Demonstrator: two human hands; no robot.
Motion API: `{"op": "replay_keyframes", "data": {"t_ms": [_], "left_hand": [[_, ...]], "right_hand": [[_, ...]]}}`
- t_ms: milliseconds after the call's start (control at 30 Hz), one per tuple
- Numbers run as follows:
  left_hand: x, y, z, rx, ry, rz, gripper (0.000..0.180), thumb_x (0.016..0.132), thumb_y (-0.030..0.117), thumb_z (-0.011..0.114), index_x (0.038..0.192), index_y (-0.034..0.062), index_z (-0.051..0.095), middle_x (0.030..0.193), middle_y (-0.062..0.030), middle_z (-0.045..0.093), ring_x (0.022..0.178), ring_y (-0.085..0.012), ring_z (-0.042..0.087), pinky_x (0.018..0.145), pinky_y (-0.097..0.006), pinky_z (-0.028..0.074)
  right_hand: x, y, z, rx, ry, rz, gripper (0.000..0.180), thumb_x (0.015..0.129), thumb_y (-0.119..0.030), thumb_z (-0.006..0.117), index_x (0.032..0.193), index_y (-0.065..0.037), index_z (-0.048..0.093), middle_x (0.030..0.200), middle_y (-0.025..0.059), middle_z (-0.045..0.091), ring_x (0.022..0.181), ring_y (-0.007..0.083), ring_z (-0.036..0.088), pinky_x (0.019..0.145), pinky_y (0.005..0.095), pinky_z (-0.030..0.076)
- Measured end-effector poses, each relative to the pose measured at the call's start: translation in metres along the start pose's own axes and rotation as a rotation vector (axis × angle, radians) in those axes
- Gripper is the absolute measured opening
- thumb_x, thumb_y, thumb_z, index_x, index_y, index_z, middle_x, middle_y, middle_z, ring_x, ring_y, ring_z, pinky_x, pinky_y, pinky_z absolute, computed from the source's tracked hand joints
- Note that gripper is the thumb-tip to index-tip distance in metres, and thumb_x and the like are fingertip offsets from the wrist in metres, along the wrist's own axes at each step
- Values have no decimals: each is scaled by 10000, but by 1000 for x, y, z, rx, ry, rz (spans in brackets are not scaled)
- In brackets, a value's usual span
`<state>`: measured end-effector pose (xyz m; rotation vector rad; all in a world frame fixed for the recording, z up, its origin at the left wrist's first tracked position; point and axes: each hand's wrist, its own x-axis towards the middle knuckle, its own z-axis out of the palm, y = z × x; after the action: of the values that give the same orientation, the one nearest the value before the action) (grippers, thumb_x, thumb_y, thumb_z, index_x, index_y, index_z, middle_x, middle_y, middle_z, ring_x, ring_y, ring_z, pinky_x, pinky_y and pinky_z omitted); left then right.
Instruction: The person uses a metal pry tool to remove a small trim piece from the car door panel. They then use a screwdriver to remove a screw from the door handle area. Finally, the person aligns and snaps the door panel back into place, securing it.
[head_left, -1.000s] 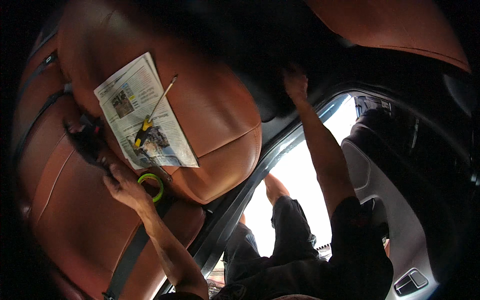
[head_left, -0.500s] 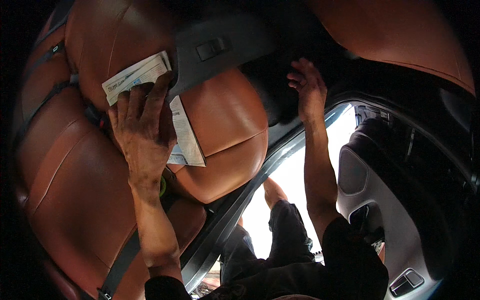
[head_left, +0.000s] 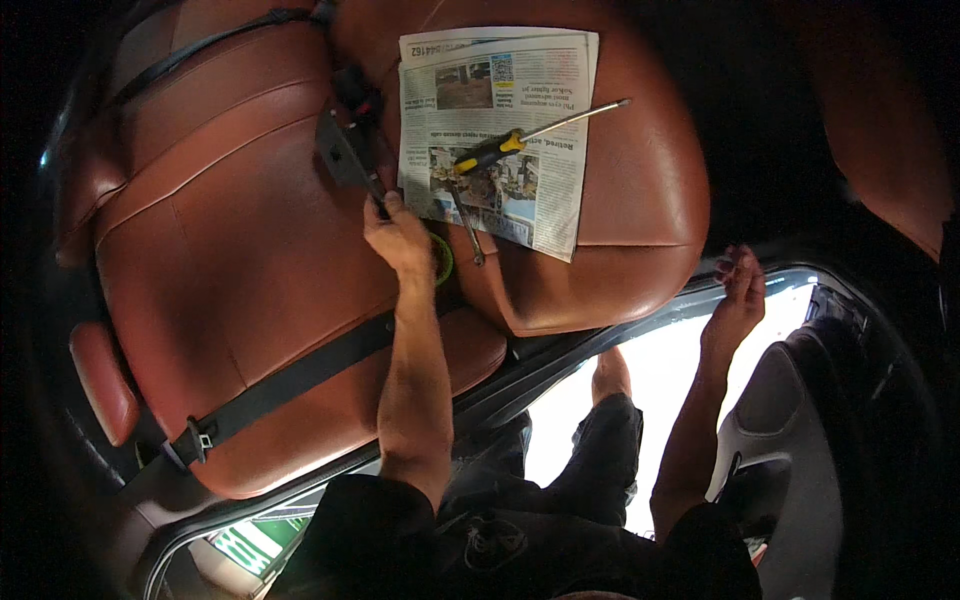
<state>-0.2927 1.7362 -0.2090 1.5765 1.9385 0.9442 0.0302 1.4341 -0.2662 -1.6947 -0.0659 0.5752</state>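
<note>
My left hand [head_left: 400, 235] grips one end of a dark trim panel [head_left: 345, 150], tilted against the brown leather backrest. In the half-second-old picture this panel shows a window switch. Beside it, a folded newspaper [head_left: 560, 200] lies on the brown seat cushion [head_left: 640, 180]. On the paper rests a screwdriver [head_left: 490, 152] with a yellow and black handle, its shaft pointing right. A slim metal wrench-like tool [head_left: 466, 225] reaches past the paper's near edge. My right hand [head_left: 740, 275] hangs by the door sill, its fingers loosely bent and apart, with nothing visible in them.
A green ring-shaped thing [head_left: 441, 260] sits in the gap behind the cushion, partly hidden by my left wrist. The dark seat belt [head_left: 310, 365] crosses the backrest. At right stands the open car door [head_left: 800, 450]; the front seat [head_left: 880, 150] is above it.
My left hand has carried the panel left off the newspaper, uncovering the paper and tools. My right hand has dropped closer to the sill. The view has shifted.
</note>
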Motion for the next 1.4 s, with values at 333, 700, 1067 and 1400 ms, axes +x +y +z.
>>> {"op": "replay_keyframes", "data": {"t_ms": [333,700,1067,1400], "left_hand": [[7,-20,20,660,-50,419,528,973,266,650,1397,-40,579,1232,-280,651,1117,-439,616,1021,-510,465],[-5,5,100,537,-497,964,456,971,252,575,1375,45,611,1351,-225,638,1207,-435,624,1037,-535,483],[-196,127,0,-301,-763,362,435,1051,301,538,1384,21,544,1031,-94,664,731,-163,636,613,-288,520],[-437,263,-151,-657,-1420,766,430,967,117,644,1338,-91,577,1042,-232,696,928,-305,718,803,-384,570]], "right_hand": [[-109,10,-31,-116,111,33,344,1064,-304,609,1218,-7,691,1064,94,752,854,146,680,768,298,527],[-253,-53,-86,-85,278,115,363,1073,-251,585,1285,40,635,1099,167,732,924,208,698,811,372,598],[-260,-154,-142,-30,289,-180,477,1070,-390,582,1277,36,642,1116,147,728,961,183,681,842,322,543],[-243,-256,-220,345,325,-301,425,1081,-366,562,1250,17,632,1032,97,735,828,120,664,739,264,527]]}}
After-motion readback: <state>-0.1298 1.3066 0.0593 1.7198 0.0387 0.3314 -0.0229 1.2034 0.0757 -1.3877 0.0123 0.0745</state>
